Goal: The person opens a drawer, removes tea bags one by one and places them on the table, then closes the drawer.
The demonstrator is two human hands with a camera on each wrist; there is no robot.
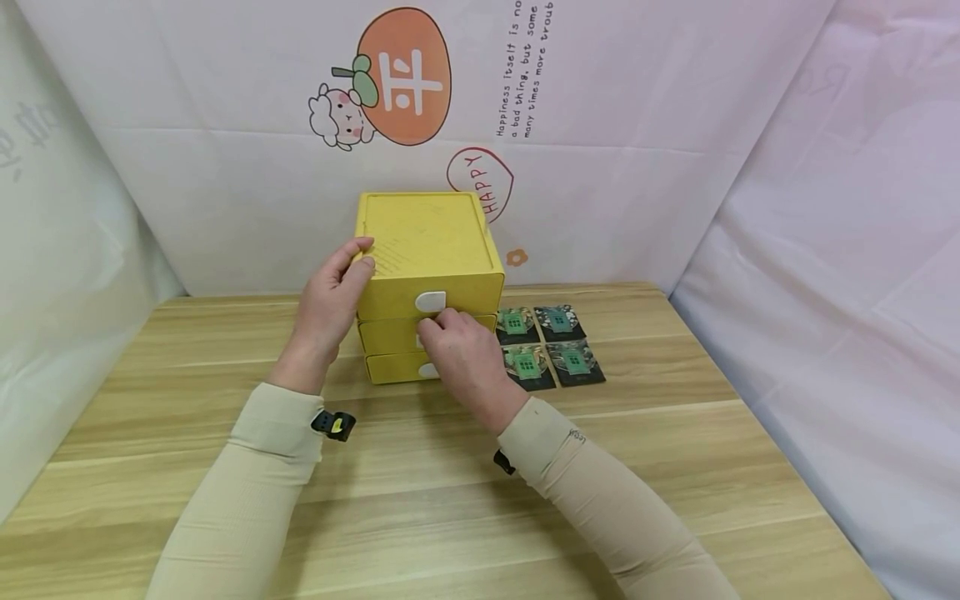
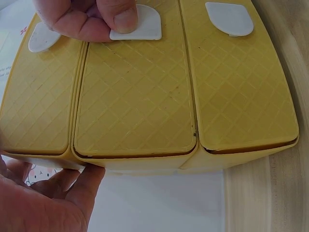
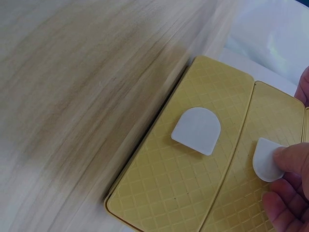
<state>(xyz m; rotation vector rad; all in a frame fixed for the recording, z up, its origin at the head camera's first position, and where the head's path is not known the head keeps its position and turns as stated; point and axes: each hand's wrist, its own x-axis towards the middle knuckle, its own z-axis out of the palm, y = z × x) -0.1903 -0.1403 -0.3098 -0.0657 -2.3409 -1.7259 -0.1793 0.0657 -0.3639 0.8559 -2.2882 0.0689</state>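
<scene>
Pinching white handle [image 2: 148,23] of middle drawer [image 2: 135,96] with right hand [image 1: 467,357]; steadying side of yellow box [image 1: 427,233], on surface [image 1: 405,517] beside square cards [image 1: 574,362], with straight-fingered left hand [image 1: 326,307]. Could drag or tip box if tugged hard against light bracing.

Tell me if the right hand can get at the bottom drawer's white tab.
Likely yes: nothing covers the bottom tab in the right wrist view. The right grip, close by, pinches the middle tab and would have to release it first.
</scene>
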